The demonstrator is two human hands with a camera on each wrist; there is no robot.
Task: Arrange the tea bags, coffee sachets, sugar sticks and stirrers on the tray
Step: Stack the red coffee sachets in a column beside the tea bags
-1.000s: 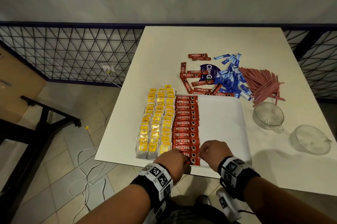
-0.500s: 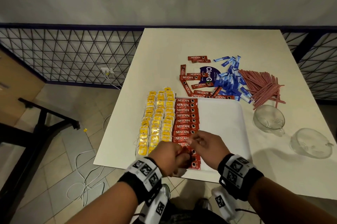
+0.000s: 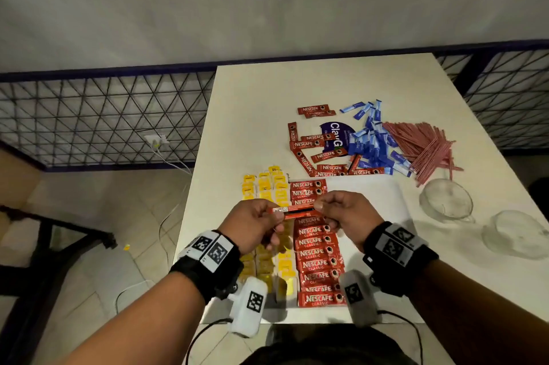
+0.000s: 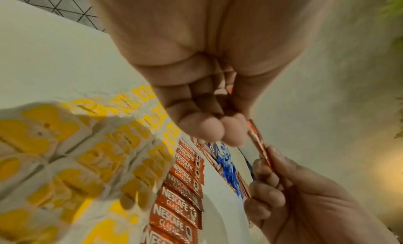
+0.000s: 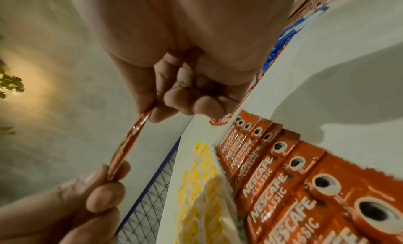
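Observation:
A red coffee sachet [image 3: 294, 212] is held level above the white tray [image 3: 371, 201]. My left hand [image 3: 255, 223] pinches its left end and my right hand [image 3: 346, 211] pinches its right end. In the wrist views the same sachet [image 4: 258, 141] [image 5: 128, 144] shows edge-on between both hands. On the tray lies a column of red coffee sachets [image 3: 318, 254], with rows of yellow tea bags [image 3: 267, 195] to its left. Beyond the tray lie loose coffee sachets [image 3: 315, 144], blue sugar sticks [image 3: 371, 144] and red stirrers [image 3: 424, 150].
Two clear glass cups [image 3: 445, 199] [image 3: 517, 234] stand right of the tray on the white table [image 3: 297, 88]. A purple packet [image 3: 335, 134] lies among the loose sachets. A black mesh railing [image 3: 104, 118] and the tiled floor are to the left.
Both hands have risen from the near end of the sachet column, lifting one coffee sachet and holding it by its ends above the tray's middle.

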